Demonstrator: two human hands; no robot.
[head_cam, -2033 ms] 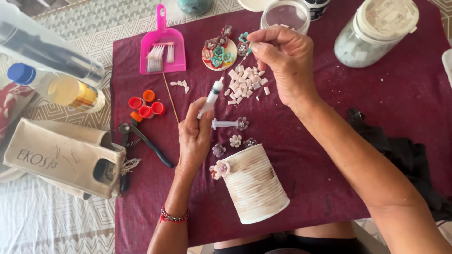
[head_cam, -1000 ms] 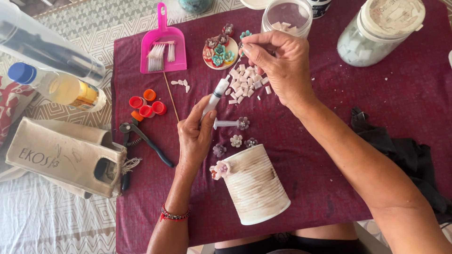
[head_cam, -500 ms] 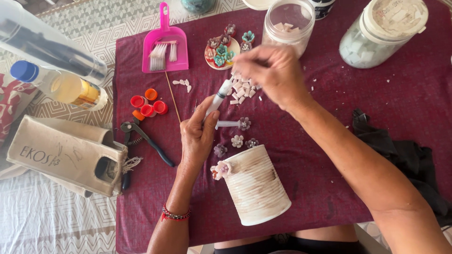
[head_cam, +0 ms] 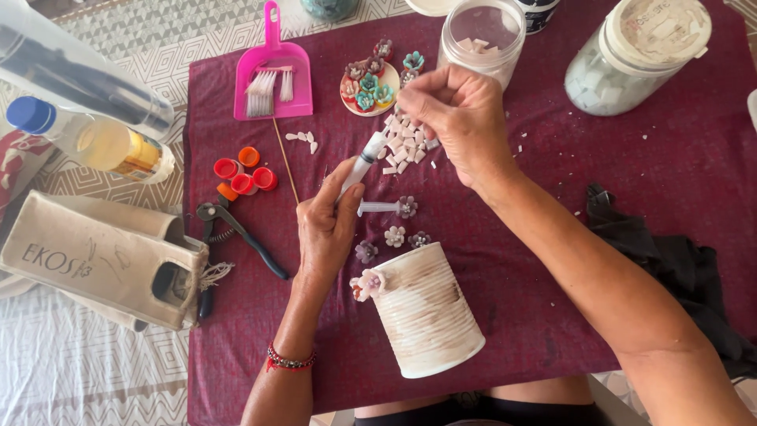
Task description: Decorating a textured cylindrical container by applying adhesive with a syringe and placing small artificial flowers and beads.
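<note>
Centrally, a white syringe (head_cam: 363, 162) slants up out of the left hand (head_cam: 330, 225), which grips its barrel; its tip nears the right hand (head_cam: 461, 118), whose fingertips pinch something too small to tell above a heap of pale tile chips (head_cam: 404, 146). Just below the left hand lies a ribbed white tin can (head_cam: 426, 312) with a small flower on its rim. Everything rests on a maroon cloth (head_cam: 552, 197) over a patterned table cover. Left of the hands lie red and orange bottle caps (head_cam: 240, 175), black-handled nippers (head_cam: 236, 229) and a pink dustpan (head_cam: 272, 75); beyond the right hand stand two clear jars (head_cam: 639, 55).
</note>
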